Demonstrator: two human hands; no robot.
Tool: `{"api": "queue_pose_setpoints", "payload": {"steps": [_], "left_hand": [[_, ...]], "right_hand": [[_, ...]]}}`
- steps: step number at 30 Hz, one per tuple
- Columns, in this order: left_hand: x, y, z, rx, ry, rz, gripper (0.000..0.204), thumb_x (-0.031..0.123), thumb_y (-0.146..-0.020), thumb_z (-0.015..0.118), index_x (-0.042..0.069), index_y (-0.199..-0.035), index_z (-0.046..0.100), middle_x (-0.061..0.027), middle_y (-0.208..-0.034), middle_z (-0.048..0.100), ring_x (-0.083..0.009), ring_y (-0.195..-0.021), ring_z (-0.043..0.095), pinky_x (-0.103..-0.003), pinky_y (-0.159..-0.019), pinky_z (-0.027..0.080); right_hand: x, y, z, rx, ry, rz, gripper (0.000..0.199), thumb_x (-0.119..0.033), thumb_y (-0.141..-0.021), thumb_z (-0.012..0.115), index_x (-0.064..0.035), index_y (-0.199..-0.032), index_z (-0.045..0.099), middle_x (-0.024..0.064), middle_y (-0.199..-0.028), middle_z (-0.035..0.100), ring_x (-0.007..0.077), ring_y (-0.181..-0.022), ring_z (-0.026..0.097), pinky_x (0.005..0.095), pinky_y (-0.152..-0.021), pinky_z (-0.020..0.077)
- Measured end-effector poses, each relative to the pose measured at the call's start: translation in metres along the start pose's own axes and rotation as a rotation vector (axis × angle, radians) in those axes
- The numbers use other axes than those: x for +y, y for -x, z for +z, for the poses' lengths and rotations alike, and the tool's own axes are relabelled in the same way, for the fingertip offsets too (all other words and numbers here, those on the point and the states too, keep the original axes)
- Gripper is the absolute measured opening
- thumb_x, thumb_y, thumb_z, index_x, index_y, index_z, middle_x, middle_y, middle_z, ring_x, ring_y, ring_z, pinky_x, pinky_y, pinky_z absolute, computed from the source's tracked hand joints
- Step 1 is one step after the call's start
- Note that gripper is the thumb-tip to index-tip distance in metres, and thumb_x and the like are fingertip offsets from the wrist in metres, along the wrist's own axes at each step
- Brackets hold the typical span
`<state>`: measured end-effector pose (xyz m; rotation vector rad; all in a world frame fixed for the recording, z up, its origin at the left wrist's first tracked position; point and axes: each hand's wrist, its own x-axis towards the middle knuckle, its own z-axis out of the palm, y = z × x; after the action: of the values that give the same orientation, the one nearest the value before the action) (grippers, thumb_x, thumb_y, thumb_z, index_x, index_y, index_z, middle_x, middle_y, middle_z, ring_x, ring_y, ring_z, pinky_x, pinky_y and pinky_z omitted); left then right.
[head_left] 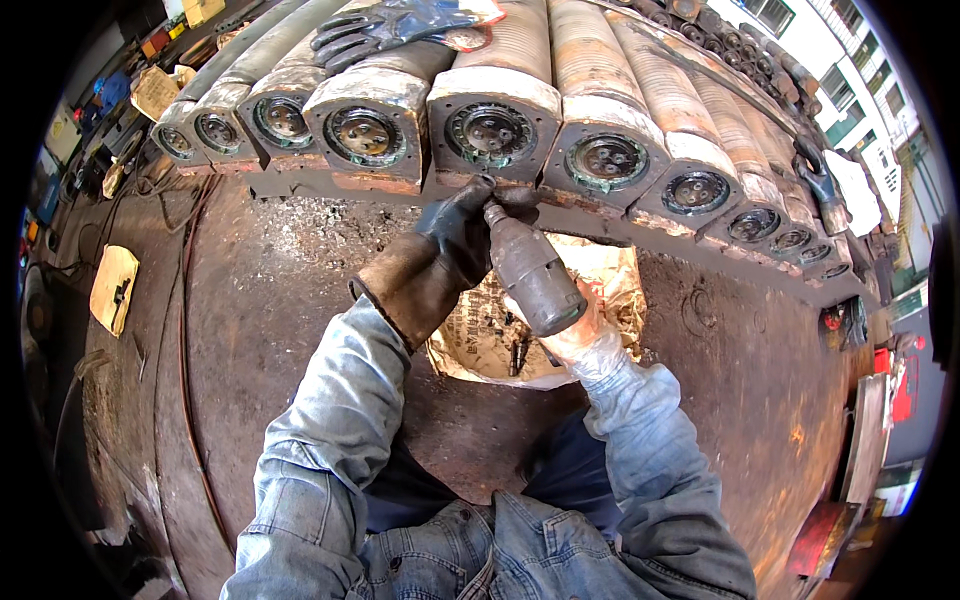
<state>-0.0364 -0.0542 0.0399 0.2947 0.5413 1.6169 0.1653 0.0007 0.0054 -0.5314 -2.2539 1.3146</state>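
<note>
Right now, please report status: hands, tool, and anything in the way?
Gloved left hand at front of grey power tool; right hand holding its rear. Tool points toward square-ended cylinders ahead. Paper sack below, small dark parts on it.

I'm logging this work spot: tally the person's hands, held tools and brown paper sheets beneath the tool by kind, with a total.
Hands: 2 (left hand, right hand)
Held tools: 1 (grey tool)
Paper sheets: 1 (brown paper)
Total: 4

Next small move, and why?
Probably raise the tool slightly toward the round end ahead: the right hand holds its body, the gloved left hand is at its nose, and the nose appears short of that end.
</note>
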Motion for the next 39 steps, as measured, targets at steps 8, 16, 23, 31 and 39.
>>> {"api": "queue_pose_setpoints", "payload": {"steps": [8, 16, 23, 31, 39], "left_hand": [[-0.009, -0.006, 0.002, 0.264, -0.251, 0.064, 0.052, 0.042, -0.093, 0.063, 0.003, -0.126, 0.058, -0.0118, -0.118, 0.065, -0.0274, -0.109, 0.060, -0.049, -0.098, 0.045], [-0.009, -0.021, -0.022, 0.498, -0.560, 0.012, 0.070, 0.054, -0.087, 0.067, 0.010, -0.138, 0.050, -0.0101, -0.134, 0.057, -0.0245, -0.122, 0.052, -0.043, -0.106, 0.032], [-0.007, -0.031, -0.036, 0.426, -0.474, -0.024, 0.083, 0.062, -0.084, 0.066, 0.005, -0.141, 0.047, -0.0130, -0.139, 0.052, -0.0267, -0.124, 0.049, -0.043, -0.103, 0.036], [0.010, -0.002, -0.047, 0.398, -0.419, -0.014, 0.085, 0.067, -0.086, 0.059, 0.002, -0.140, 0.048, -0.0127, -0.142, 0.050, -0.0276, -0.128, 0.047, -0.043, -0.108, 0.033], [0.035, 0.044, -0.037, 0.474, -0.437, 0.083, 0.090, 0.068, -0.086, 0.060, -0.003, -0.139, 0.046, -0.0170, -0.141, 0.049, -0.0277, -0.128, 0.047, -0.041, -0.107, 0.035]], "right_hand": [[-0.036, -0.007, -0.022, 0.025, 0.344, -0.385, 0.065, -0.024, -0.088, 0.069, -0.0078, -0.145, 0.040, 0.0131, -0.145, 0.048, 0.0277, -0.134, 0.046, 0.0390, -0.115, 0.0360], [-0.012, -0.014, -0.022, 0.089, 0.218, -0.108, 0.056, -0.028, -0.086, 0.071, -0.0094, -0.136, 0.052, 0.0116, -0.135, 0.057, 0.0298, -0.126, 0.053, 0.0396, -0.106, 0.0437], [-0.016, -0.034, -0.014, 0.153, 0.314, -0.084, 0.049, -0.029, -0.085, 0.073, -0.0068, -0.126, 0.058, 0.0116, -0.122, 0.062, 0.0279, -0.112, 0.059, 0.0395, -0.095, 0.0480], [-0.024, -0.068, 0.028, 0.274, 0.071, -0.041, 0.039, -0.028, -0.084, 0.074, -0.0023, -0.112, 0.064, 0.0129, -0.103, 0.068, 0.0264, -0.091, 0.066, 0.0397, -0.078, 0.0524], [-0.004, -0.091, 0.067, 0.344, -0.126, 0.055, 0.037, -0.024, -0.085, 0.076, -0.0039, -0.114, 0.063, 0.0086, -0.100, 0.069, 0.0187, -0.086, 0.065, 0.0346, -0.074, 0.0530]]}}
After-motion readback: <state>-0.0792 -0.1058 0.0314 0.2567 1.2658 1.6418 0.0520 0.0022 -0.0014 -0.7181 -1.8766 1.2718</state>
